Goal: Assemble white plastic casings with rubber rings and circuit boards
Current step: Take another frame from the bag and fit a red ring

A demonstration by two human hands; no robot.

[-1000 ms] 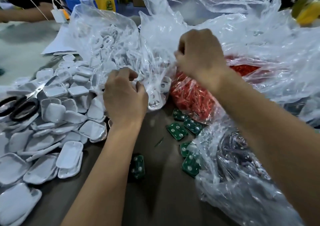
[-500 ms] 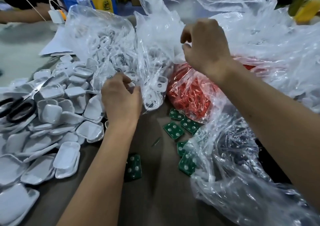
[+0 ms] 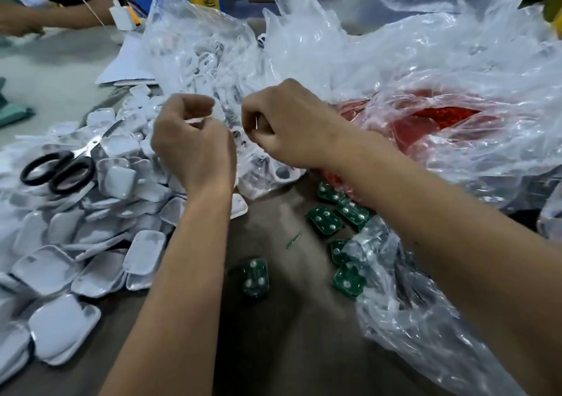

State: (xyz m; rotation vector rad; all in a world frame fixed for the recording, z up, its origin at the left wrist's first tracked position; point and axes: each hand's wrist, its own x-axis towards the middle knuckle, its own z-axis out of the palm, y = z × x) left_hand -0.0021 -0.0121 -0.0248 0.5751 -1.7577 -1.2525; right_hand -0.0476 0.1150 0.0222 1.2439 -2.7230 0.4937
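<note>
Fingers (image 3: 194, 107) of the left hand (image 3: 194, 149) curl around a thin white piece, while the right hand (image 3: 286, 128) pinches something too small to identify. Both work over a clear plastic bag of white ring-shaped parts (image 3: 206, 61). White plastic casings (image 3: 91, 228) pile left under black-handled scissors (image 3: 60, 167); green circuit boards (image 3: 325, 221) lie right, beside a bag of red parts (image 3: 431, 128).

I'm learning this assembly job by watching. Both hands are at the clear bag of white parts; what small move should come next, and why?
Probably pull one white part out of the bag. Both the left hand and the right hand are curled at its crumpled plastic, but what either holds is unclear. The circuit boards lie loose on the table just below, and the casings are piled at the left, ready to combine.
</note>
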